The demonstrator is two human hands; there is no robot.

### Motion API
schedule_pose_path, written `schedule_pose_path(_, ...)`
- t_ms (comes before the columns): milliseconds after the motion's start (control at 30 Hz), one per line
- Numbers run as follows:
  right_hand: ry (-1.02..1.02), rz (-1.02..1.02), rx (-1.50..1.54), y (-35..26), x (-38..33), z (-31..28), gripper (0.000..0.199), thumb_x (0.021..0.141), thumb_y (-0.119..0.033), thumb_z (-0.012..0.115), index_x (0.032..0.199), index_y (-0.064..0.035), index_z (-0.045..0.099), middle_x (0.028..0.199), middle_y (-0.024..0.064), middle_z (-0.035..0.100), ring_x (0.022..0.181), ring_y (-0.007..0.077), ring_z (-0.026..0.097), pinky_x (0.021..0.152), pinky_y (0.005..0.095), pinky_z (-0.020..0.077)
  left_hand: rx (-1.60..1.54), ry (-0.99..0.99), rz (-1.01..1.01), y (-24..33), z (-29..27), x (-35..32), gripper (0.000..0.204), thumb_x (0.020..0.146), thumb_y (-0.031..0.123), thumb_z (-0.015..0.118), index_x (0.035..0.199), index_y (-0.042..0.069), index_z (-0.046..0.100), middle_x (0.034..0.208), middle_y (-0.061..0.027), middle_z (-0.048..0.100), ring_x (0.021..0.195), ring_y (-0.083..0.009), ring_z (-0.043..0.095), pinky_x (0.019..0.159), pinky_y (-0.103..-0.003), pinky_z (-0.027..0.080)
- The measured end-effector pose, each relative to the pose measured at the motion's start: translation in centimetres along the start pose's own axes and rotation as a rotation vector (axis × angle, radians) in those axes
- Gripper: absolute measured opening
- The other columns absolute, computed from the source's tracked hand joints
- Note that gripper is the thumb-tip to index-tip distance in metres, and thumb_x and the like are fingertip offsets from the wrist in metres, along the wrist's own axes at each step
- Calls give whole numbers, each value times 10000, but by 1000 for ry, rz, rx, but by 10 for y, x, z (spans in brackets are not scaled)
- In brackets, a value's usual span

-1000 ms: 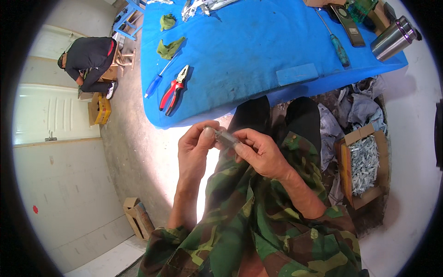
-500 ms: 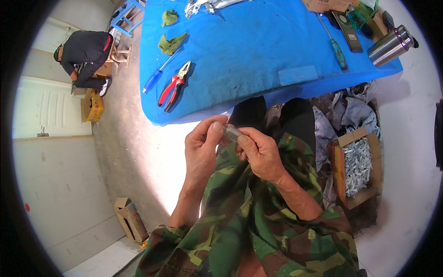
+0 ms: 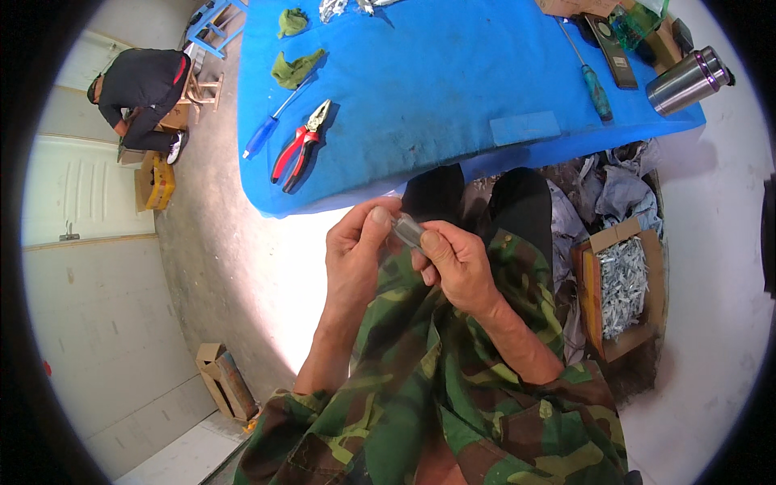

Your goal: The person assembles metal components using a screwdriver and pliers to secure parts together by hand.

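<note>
Head view: desk (image 3: 453, 97) fills 12 o'clock, covered in blue soft matting, surface slightly napped. At 3 o'clock an open cardboard box (image 3: 618, 287) packed with small shiny metal pieces. Steel flask (image 3: 687, 79) lies on its side at 2 o'clock, smooth and cylindrical. Red-handled pliers (image 3: 297, 149) and a blue-handled screwdriver (image 3: 268, 129) at 11 o'clock on the desk; a teal-handled screwdriver (image 3: 594, 81) at 1 o'clock; two green rags (image 3: 295, 66) nearby, crumpled. Another person (image 3: 141, 93) crouches at 10 o'clock, well apart.

Centre frame: left hand (image 3: 356, 259) and right hand (image 3: 457, 263) meet over the lap, camouflage sleeves. Between them a small part (image 3: 408, 230), short, cylindrical, grey and partly translucent-looking; exact type can't tell. Left hand grip: thumb and fingers pinched on its left end. Right hand grip: thumb and fingers closed on its right end, the other fingers curled.

Judgement: part is light, rigid, smooth, so probably slippery; small enough to drop easily. Best held by the ends with fingertip pinch, as now, leaving the middle free.
</note>
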State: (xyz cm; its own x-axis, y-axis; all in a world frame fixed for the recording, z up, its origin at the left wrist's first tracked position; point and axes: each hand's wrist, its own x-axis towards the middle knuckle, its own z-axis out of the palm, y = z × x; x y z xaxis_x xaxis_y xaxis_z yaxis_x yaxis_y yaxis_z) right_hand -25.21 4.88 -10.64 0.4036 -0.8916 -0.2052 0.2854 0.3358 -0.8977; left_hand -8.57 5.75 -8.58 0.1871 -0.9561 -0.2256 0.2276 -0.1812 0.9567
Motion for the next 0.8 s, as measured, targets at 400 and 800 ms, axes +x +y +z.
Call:
schedule_pose_path(400,-41,229,169,0,6,-2,304,1091,-274,506,1131,-10,650,878,17,660,687,77,595,585,225,456,14,21,-113,-4,-1,16,285,1040,223,626,1148,-24,718,906,-59,683,725,-101,565,654,-253,463)
schedule_pose_path(800,-69,206,33,5,16,-20,270,1049,-248,583,1048,-3,696,799,-44,578,700,32,487,597,229,397,212,-46,-143,-2,5,28,354,1061,299,611,1189,-14,717,831,-4,639,691,-57,526,563,-219,407)
